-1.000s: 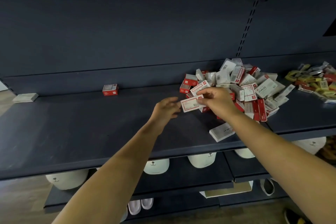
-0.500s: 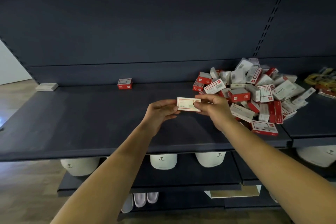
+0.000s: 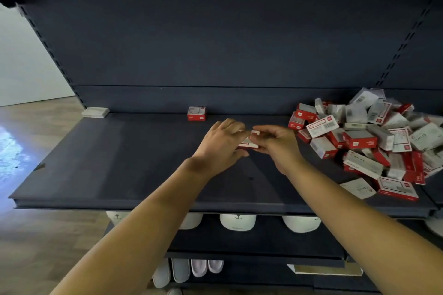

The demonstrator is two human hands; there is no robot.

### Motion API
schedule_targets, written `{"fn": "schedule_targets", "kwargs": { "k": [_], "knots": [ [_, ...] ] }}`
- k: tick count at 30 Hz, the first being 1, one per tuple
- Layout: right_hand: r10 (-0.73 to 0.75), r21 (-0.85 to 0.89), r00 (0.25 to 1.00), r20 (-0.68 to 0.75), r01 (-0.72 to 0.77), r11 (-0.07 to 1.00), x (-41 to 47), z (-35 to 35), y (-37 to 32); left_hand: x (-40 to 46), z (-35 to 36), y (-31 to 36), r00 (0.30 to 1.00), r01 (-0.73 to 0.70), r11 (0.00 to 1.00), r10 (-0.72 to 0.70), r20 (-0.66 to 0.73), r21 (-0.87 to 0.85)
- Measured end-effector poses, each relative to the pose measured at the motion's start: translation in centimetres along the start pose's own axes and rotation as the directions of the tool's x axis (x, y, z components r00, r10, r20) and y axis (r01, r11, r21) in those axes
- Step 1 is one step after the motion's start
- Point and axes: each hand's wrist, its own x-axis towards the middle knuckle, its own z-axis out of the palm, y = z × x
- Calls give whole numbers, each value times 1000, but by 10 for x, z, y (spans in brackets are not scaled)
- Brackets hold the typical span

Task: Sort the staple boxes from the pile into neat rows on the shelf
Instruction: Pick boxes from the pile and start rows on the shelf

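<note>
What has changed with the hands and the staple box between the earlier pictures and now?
The right hand drew one staple box leftward out of the pile; the left hand joined and now covers it, both gripping. The red box and pale box at the back of the shelf stayed put.

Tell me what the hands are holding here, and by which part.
One staple box, held between both hands: left hand at its left end, right hand at its right end.
</note>
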Motion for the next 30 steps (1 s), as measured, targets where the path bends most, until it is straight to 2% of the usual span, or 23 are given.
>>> {"fn": "schedule_targets", "kwargs": {
  "k": [4, 6, 7, 8, 9, 10, 11, 12, 13, 18, 24, 30],
  "knots": [
    [20, -10, 999, 25, -20, 1000, 11, 45, -2, -13, -17, -37, 996, 41, 999, -44, 78, 33],
    [-5, -56, 1000, 13, 5, 998, 18, 68, 0, -16, -24, -60, 982, 81, 996, -85, 167, 29],
    [-44, -137, 999, -5, 43, 990, 22, 80, 1, -19, -28, -73, 975, 90, 995, -97, 201, 44],
    [-113, -298, 993, -10, 105, 949, 25, 90, 1, -21, -32, -87, 970, 89, 994, -100, 221, 59],
    [-205, -530, 978, 29, 189, 826, 28, 99, 0, -24, -36, -100, 967, 85, 993, -101, 234, 77],
    [-283, -745, 951, 120, 275, 608, 30, 109, -1, -27, -39, -113, 962, 84, 992, -104, 252, 91],
    [-325, -857, 917, 229, 349, 379, 30, 119, -2, -32, -42, -127, 953, 89, 990, -116, 279, 107],
    [-337, -889, 888, 313, 398, 226, 30, 128, -2, -37, -45, -142, 940, 102, 987, -137, 312, 128],
    [-321, -894, 877, 357, 420, 154, 29, 139, -3, -42, -47, -156, 925, 117, 981, -165, 343, 158],
    [-236, -878, 875, 423, 460, 130, 34, 180, 8, -70, -43, -215, 860, 241, 950, -303, 410, 197],
    [-194, -882, 883, 426, 454, 129, 45, 198, 18, -82, -28, -243, 835, 300, 934, -355, 421, 193],
    [-194, -892, 894, 405, 432, 129, 56, 199, 21, -72, -18, -265, 802, 432, 860, -504, 321, 273]
  ]
}}
